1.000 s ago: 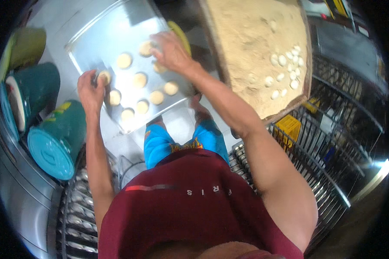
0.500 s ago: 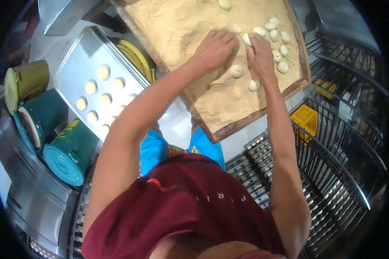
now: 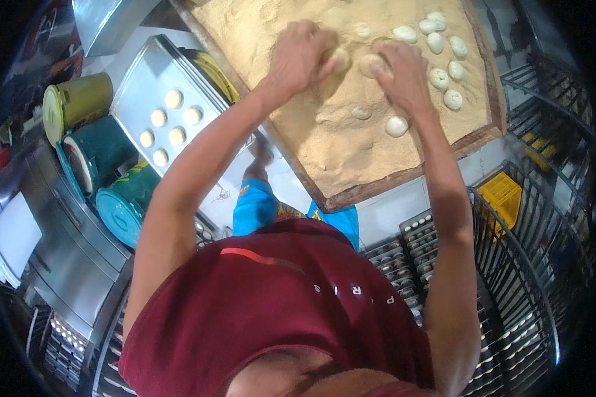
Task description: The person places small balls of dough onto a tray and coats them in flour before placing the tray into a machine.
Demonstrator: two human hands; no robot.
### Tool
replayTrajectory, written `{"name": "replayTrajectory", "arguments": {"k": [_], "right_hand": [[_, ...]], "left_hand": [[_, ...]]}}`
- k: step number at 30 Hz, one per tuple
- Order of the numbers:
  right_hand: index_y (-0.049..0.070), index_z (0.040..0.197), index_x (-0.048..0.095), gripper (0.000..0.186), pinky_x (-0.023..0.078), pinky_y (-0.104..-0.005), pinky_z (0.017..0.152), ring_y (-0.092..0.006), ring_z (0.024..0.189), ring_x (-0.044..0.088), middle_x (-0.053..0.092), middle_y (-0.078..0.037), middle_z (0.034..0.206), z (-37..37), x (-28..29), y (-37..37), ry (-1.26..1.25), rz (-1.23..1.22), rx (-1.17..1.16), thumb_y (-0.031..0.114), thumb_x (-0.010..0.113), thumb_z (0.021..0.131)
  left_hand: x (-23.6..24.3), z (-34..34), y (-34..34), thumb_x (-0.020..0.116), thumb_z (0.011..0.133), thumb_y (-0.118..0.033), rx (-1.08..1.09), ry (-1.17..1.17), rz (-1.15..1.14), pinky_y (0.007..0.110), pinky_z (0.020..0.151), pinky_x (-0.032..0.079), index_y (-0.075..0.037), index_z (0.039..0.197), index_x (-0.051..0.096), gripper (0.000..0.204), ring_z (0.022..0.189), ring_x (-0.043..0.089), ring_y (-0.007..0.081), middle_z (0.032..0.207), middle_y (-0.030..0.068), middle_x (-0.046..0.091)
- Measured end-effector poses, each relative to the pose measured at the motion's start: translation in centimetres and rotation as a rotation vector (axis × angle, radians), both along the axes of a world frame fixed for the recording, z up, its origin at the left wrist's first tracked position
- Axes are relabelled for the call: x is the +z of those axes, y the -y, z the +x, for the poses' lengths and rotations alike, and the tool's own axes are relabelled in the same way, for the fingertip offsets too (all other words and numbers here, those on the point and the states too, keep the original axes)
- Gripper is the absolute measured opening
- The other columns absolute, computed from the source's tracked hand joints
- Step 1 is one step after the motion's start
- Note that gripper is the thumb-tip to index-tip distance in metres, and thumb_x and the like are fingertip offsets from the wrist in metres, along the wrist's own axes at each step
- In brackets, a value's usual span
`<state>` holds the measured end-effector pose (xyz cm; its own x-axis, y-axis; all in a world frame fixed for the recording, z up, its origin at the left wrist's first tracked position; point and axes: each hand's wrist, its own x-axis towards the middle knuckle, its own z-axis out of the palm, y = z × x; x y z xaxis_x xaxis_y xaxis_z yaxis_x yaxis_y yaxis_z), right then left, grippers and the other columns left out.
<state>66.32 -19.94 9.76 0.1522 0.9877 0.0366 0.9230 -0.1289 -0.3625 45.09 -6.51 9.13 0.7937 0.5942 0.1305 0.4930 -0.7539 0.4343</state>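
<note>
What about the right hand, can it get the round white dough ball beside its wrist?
Probably yes: the white ball lies uncovered, only tan powder between it and the right hand, though that hand seems to touch a round tan-dusted ball.

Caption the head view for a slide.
Left hand and right hand each touch a dough ball over tan crumbs in a wood-edged tray; a metal tray holds pale rounds.

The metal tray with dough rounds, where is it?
In the head view, the metal tray is at upper left, between the green bins and the crumb-covered wooden worktop.
</note>
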Motion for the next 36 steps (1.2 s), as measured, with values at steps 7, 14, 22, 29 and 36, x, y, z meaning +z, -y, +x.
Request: {"name": "replayTrajectory", "arguments": {"k": [7, 14, 22, 29, 36], "right_hand": [[0.01, 0.113, 0.072, 0.035, 0.043, -0.0481, 0.096, -0.0341, 0.11, 0.057, 0.069, -0.01, 0.114, -0.7, -0.6, -1.3, 0.051, -0.021, -0.04, 0.031, 0.073, 0.085], [0.004, 0.114, 0.067, 0.044, 0.046, -0.0522, 0.093, -0.0419, 0.108, 0.06, 0.069, -0.022, 0.109, -1.5, -1.3, -0.6, 0.178, -0.19, -0.083, 0.032, 0.075, 0.082], [0.001, 0.11, 0.065, 0.031, 0.049, -0.0296, 0.083, -0.0165, 0.092, 0.06, 0.065, -0.006, 0.1, -14.7, 3.5, -6.6, -0.531, 0.033, -0.253, 0.015, 0.08, 0.087], [0.0, 0.113, 0.066, 0.039, 0.052, -0.037, 0.091, -0.0275, 0.099, 0.067, 0.07, -0.016, 0.109, -40.5, -3.0, -20.5, -0.622, -0.186, 0.303, 0.022, 0.079, 0.085], [0.002, 0.105, 0.071, 0.034, 0.051, -0.0479, 0.09, -0.0358, 0.094, 0.066, 0.07, -0.019, 0.098, -48.3, -10.7, -28.9, -0.338, -0.019, 0.492, 0.024, 0.074, 0.08]], "left_hand": [[-1.3, -1.0, 0.3, 0.078, 0.079, -0.028, 0.005, 0.142, 0.022, 0.047, 0.084, 0.05, -0.011, 0.108, 0.071, 0.034, 0.096, 0.061, 0.0335, 0.1, 0.0126, 0.064], [-1.2, 0.1, 1.8, 0.076, 0.07, -0.023, -0.01, -0.009, -0.257, 0.049, 0.083, 0.05, -0.008, 0.083, 0.069, 0.021, 0.091, 0.065, 0.0353, 0.087, 0.0155, 0.07], [1.8, -19.3, -0.8, 0.079, 0.071, -0.023, 0.419, 0.522, -0.342, 0.047, 0.089, 0.047, -0.012, 0.099, 0.074, 0.03, 0.093, 0.064, 0.0329, 0.094, 0.0113, 0.072], [-4.4, -46.0, -8.4, 0.076, 0.086, -0.031, 0.977, 0.089, -0.486, 0.038, 0.088, 0.057, -0.01, 0.121, 0.072, 0.041, 0.099, 0.073, 0.0237, 0.11, 0.0137, 0.075], [-10.1, -52.0, -12.3, 0.066, 0.089, -0.032, 0.837, -0.062, -0.198, 0.046, 0.099, 0.048, -0.012, 0.118, 0.074, 0.036, 0.109, 0.064, 0.0354, 0.112, 0.0166, 0.071]]}}
